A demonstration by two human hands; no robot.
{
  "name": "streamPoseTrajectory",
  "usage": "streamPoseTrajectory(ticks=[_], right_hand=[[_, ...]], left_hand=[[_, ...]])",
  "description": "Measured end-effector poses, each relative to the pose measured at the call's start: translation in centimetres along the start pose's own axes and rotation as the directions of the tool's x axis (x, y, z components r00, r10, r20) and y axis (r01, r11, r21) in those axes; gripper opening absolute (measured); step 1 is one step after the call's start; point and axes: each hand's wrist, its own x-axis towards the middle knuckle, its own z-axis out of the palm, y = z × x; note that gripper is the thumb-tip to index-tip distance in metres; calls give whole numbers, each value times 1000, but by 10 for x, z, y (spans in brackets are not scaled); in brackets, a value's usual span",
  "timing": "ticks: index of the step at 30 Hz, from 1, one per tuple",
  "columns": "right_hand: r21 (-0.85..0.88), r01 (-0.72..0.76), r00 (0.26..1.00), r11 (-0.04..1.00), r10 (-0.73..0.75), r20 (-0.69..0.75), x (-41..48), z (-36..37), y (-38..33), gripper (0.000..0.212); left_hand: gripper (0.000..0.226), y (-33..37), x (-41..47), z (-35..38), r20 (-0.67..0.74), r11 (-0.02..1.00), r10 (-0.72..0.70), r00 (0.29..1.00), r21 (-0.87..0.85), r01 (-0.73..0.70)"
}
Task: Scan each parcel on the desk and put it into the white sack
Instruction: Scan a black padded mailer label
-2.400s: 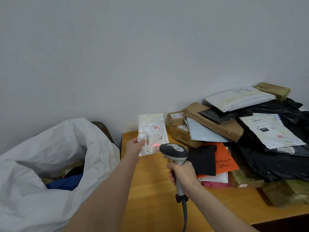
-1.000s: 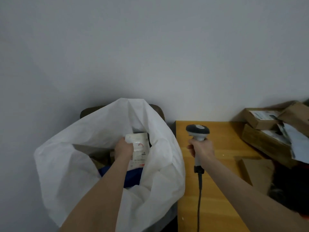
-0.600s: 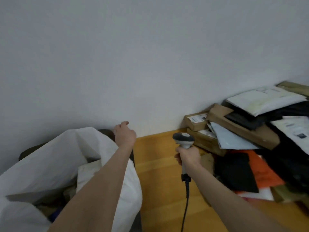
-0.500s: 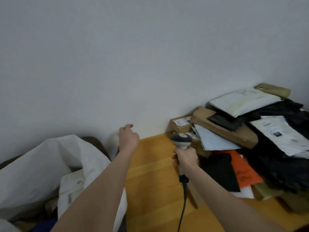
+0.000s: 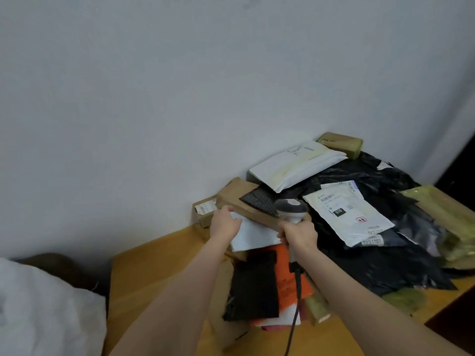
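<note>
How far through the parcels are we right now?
Done: the small clear parcel scanned a moment ago is out of the left hand and went into the white sack. In hand: the left hand grips a pale grey mailer; the right hand holds the scanner, no scan yet. Left: plenty on the desk, including a brown box, black bags and a white padded mailer.

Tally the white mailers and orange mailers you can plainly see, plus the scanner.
White mailers: 3, one gripped by the left hand
Orange mailer: 1
Scanner: 1
Total: 5, leaving out white edges half-hidden under other parcels.
</note>
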Motion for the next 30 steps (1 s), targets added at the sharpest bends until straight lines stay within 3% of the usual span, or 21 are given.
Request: streamPoseTrajectory(ticks=[4,7,9,12,15,17,23,27,30], right_hand=[[37,-1,996,999,4,-84,30,-31,-13,20],[58,-22,994,998,28,-109,50,-42,-9,23],[86,-47,993,995,56,-101,61,-44,-5,22],[137,-64,993,988,77,-88,73,-46,2,20],[161,-64,995,985,76,-71,79,-46,5,15],[174,-63,996,983,74,-57,80,-44,5,13],[255,-39,999,966,45,-17,67,-29,-2,8],[258,-1,1000,966,7,-22,45,-13,-9,19],[294,41,999,955,-35,-27,26,2,-12,22]], left_hand=[[65,30,5,33,45,971,171,984,163,-177],[88,51,19,60,132,885,303,944,329,-330],[94,61,31,82,153,837,326,933,412,-360],[77,71,43,104,142,785,304,942,522,-332],[29,71,49,101,68,703,374,925,630,-330],[25,67,51,90,37,690,430,902,632,-354],[20,68,47,19,-204,873,428,881,345,-344],[17,56,40,-38,-281,968,203,938,-85,-235],[18,34,27,-72,-218,896,20,976,-430,-114]])
